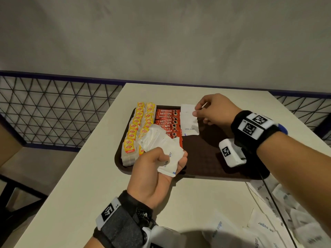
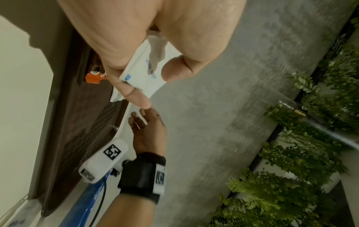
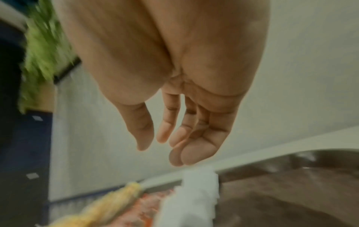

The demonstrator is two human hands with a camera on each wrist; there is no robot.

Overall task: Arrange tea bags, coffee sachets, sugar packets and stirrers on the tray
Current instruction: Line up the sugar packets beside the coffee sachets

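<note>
Head view shows my left hand (image 1: 157, 173) low in the middle of the frame, fingers and thumb curled around a fanned bundle of white sugar packets (image 1: 162, 145) held above the near left part of the brown tray (image 1: 206, 158). In the left wrist view my thumb and fingers pinch the same packets, the blue print on the top one just readable.

My right hand (image 1: 215, 110) sits right of centre, over the tray's far edge. Its fingers hang loosely, nearly straight in the right wrist view, and grip nothing; the fingertips (image 1: 195, 112) are at the far end of the sugar packets already laid (image 1: 189, 120) in a column on the tray, though whether they touch I cannot tell.

On the tray, two columns of yellow tea bags (image 1: 138, 129) fill the left side. Just right of them lies a column of red coffee sachets (image 1: 167, 120), and the laid sugar column comes next. More loose sugar packets (image 1: 265, 224) are scattered on the white table (image 1: 89, 176) at the lower right of the frame.
</note>
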